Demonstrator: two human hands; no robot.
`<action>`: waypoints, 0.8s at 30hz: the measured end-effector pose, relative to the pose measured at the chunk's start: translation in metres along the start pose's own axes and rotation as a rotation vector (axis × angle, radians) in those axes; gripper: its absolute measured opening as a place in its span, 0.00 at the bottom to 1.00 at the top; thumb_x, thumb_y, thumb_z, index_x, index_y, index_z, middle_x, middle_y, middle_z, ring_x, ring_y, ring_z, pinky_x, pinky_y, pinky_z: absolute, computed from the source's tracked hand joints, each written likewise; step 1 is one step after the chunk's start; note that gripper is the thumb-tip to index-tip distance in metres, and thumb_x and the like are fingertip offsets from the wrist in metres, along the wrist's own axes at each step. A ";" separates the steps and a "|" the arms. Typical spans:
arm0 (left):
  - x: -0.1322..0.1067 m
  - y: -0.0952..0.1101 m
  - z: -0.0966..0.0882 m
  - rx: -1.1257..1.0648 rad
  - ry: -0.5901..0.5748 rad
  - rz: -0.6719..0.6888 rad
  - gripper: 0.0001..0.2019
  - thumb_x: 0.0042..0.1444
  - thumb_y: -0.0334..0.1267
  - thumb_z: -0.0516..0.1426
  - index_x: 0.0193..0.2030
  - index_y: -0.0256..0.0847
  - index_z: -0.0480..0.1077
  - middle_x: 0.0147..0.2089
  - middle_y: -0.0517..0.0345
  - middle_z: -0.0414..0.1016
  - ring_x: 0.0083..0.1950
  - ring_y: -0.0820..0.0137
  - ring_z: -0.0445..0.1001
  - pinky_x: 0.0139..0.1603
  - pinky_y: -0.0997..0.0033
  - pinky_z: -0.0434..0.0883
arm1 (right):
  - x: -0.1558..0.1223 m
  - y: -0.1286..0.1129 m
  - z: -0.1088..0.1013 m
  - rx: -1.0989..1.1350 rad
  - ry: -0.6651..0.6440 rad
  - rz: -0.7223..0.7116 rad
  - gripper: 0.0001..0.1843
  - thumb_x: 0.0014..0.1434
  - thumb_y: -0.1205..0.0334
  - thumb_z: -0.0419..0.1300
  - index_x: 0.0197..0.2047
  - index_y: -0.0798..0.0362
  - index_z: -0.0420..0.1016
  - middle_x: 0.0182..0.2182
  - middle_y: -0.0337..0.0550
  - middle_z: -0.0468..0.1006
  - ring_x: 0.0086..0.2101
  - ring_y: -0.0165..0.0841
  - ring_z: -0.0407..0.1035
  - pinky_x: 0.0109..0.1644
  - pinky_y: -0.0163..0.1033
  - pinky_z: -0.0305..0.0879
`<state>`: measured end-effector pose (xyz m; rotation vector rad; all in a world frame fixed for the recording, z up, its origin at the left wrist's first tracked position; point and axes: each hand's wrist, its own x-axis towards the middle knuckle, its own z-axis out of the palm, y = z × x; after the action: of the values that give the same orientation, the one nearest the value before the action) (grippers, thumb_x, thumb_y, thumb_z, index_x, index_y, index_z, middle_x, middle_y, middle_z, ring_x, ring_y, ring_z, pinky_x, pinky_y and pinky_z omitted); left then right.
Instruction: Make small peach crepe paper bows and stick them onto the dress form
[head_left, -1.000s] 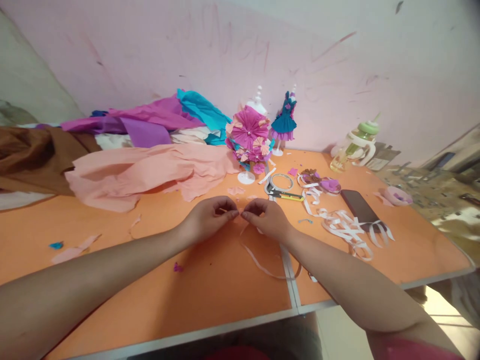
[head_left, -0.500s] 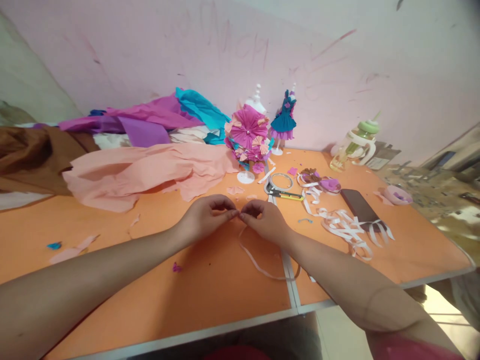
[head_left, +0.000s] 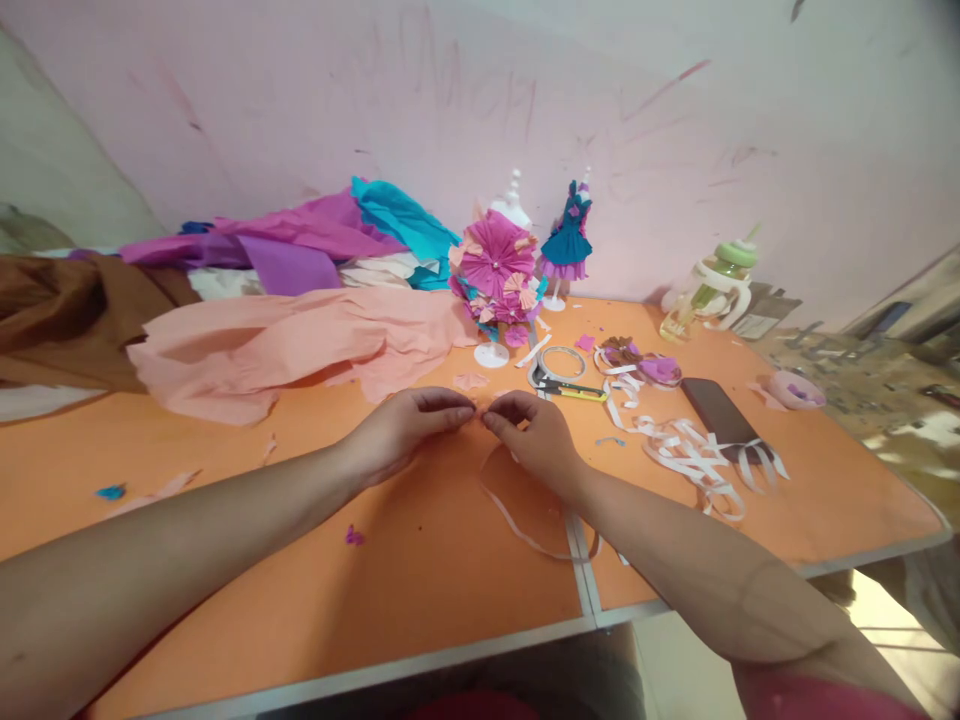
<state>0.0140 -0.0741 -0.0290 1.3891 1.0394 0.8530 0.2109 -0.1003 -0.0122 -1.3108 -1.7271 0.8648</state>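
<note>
Peach bit (head_left: 479,411) between hands (head_left: 538,440), purple scraps (head_left: 796,391) in pink bowl (head_left: 808,403)

Orange tbl (head_left: 450,600) has peach sheet (head_left: 300,335), cutter (head_left: 574,390), wht strips (head_left: 686,452), btl (head_left: 705,292).

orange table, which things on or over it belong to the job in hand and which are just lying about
In the job, it seems:
tiny piece apparently pinched between the left hand and right hand
thin strip near them
perhaps the peach sheet, cutter and tape roll

Probably just lying about:
phone
bottle
blue scrap
</note>
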 end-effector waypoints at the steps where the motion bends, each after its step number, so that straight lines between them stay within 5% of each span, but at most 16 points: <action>1: 0.000 -0.001 0.000 -0.029 0.005 -0.007 0.20 0.44 0.50 0.67 0.41 0.41 0.77 0.44 0.51 0.80 0.47 0.59 0.76 0.48 0.63 0.72 | 0.000 0.000 0.001 -0.003 -0.006 -0.002 0.11 0.56 0.53 0.60 0.36 0.51 0.76 0.32 0.38 0.79 0.31 0.28 0.69 0.38 0.35 0.62; 7: 0.000 -0.001 -0.001 -0.386 0.013 0.016 0.21 0.54 0.54 0.58 0.49 0.42 0.74 0.49 0.49 0.76 0.51 0.60 0.74 0.51 0.62 0.71 | 0.002 0.001 0.000 0.076 0.020 0.014 0.11 0.57 0.53 0.60 0.36 0.52 0.76 0.32 0.38 0.80 0.33 0.29 0.71 0.39 0.35 0.63; 11: -0.003 0.005 0.004 -0.065 -0.016 0.009 0.20 0.48 0.51 0.64 0.45 0.42 0.76 0.48 0.52 0.78 0.52 0.58 0.73 0.52 0.63 0.69 | 0.003 0.002 -0.001 0.076 0.061 0.025 0.13 0.57 0.52 0.59 0.37 0.52 0.76 0.33 0.39 0.80 0.32 0.29 0.71 0.38 0.35 0.63; 14: -0.008 0.012 0.010 0.138 0.068 0.069 0.19 0.48 0.52 0.64 0.42 0.42 0.76 0.46 0.54 0.79 0.51 0.58 0.74 0.52 0.63 0.69 | 0.001 0.000 0.001 0.062 0.070 0.022 0.13 0.57 0.52 0.59 0.37 0.52 0.76 0.32 0.39 0.79 0.32 0.29 0.69 0.36 0.35 0.63; 21: -0.011 0.013 0.012 0.189 0.126 0.142 0.16 0.52 0.51 0.61 0.39 0.40 0.75 0.41 0.53 0.80 0.45 0.62 0.77 0.49 0.65 0.71 | -0.002 -0.003 0.000 0.042 0.010 -0.006 0.14 0.57 0.55 0.58 0.46 0.49 0.73 0.38 0.38 0.77 0.32 0.28 0.68 0.36 0.34 0.63; 24: -0.012 0.013 0.012 0.269 0.121 0.171 0.16 0.53 0.51 0.61 0.38 0.39 0.75 0.40 0.53 0.80 0.43 0.61 0.77 0.48 0.63 0.71 | -0.001 0.000 -0.001 -0.033 0.020 -0.042 0.11 0.57 0.55 0.58 0.40 0.50 0.75 0.35 0.37 0.78 0.32 0.28 0.67 0.36 0.34 0.62</action>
<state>0.0227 -0.0888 -0.0161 1.6880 1.1726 0.9579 0.2122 -0.1011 -0.0119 -1.2961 -1.7533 0.8003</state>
